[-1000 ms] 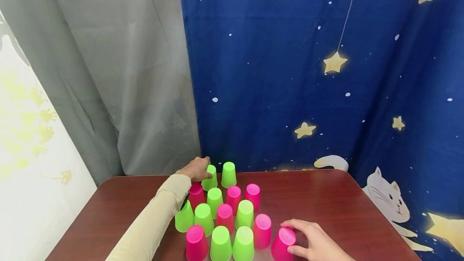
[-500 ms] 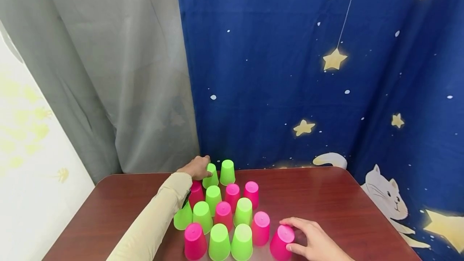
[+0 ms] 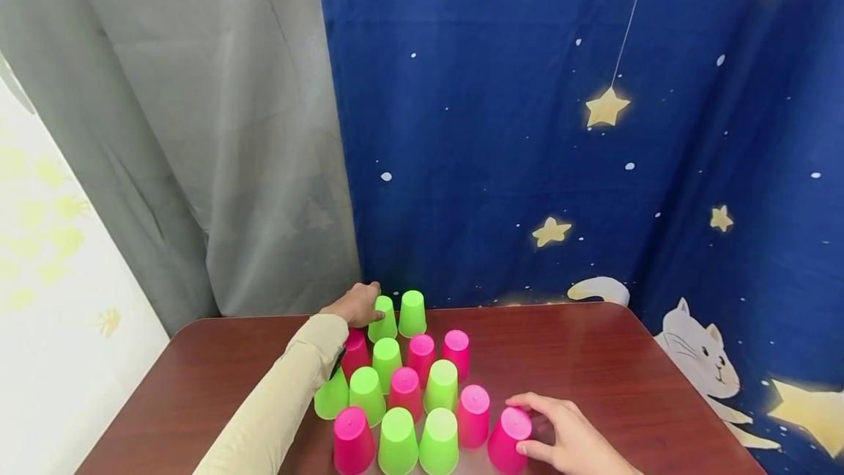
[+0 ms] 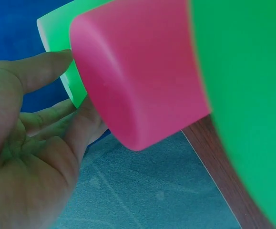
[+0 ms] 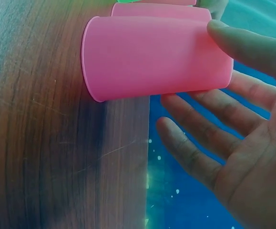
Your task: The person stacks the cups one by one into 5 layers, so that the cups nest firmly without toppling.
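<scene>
At the back left of the table, my left hand (image 3: 356,305) grips a green cup (image 3: 382,327) that stands upside down, with thumb and fingers on either side. In the left wrist view a pink cup (image 4: 142,71) partly hides that green cup (image 4: 56,31) behind it. My right hand (image 3: 568,435) holds an upside-down pink cup (image 3: 506,447) at the front right. Its thumb (image 5: 245,45) lies on one side near the cup's base, and fingers reach round the other side. Both cups stand at the ends of a group of cups.
Several upside-down green and pink cups stand in staggered rows between the hands, among them a green cup (image 3: 412,314) at the back and a pink cup (image 3: 352,446) in front. A brown wooden table (image 3: 574,358) bears them. Grey and blue star-patterned curtains (image 3: 494,130) hang behind.
The head view has tilted slightly, shifting the scene a little. Both hands keep their hold on the same cups, and the cups stay in place.
</scene>
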Demonstrator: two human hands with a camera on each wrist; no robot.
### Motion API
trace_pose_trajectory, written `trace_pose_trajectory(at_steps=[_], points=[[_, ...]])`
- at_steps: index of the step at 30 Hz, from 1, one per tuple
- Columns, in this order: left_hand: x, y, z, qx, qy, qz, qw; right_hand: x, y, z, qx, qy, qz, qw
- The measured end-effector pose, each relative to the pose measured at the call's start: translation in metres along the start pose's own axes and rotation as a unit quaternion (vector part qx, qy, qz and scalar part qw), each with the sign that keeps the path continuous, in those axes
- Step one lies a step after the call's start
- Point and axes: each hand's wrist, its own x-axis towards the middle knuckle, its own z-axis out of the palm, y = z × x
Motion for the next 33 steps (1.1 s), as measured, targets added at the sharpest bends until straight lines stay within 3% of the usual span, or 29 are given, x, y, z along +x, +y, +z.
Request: trace_pose_trajectory(at_steps=[10,15,20,23,28,33], points=[[-0.005,-0.004,-0.008,-0.002,-0.010,-0.001,0.9999,0.003,0.001,-0.001,-0.008,0.007,-0.006,0.9999],[-0.016,-0.013,-0.013,-0.022,0.010,0.014,0.9996,0.005,-0.002,-0.004,-0.021,0.011,-0.001,0.9997],[-0.033,-0.024,-0.014,-0.052,0.018,-0.003,0.9985,0.007,-0.005,-0.007,-0.048,0.017,0.004,0.9987],[-0.046,-0.031,-0.014,-0.063,0.030,-0.005,0.9976,0.010,-0.005,-0.011,-0.071,0.027,-0.020,0.9969],[-0.071,-0.042,-0.014,-0.085,0.064,0.020,0.9942,0.018,-0.002,-0.018,-0.071,0.041,-0.068,0.9943],[-0.096,-0.051,-0.013,-0.126,0.087,0.037,0.9876,0.031,0.003,-0.026,-0.064,0.039,-0.065,0.9950]])
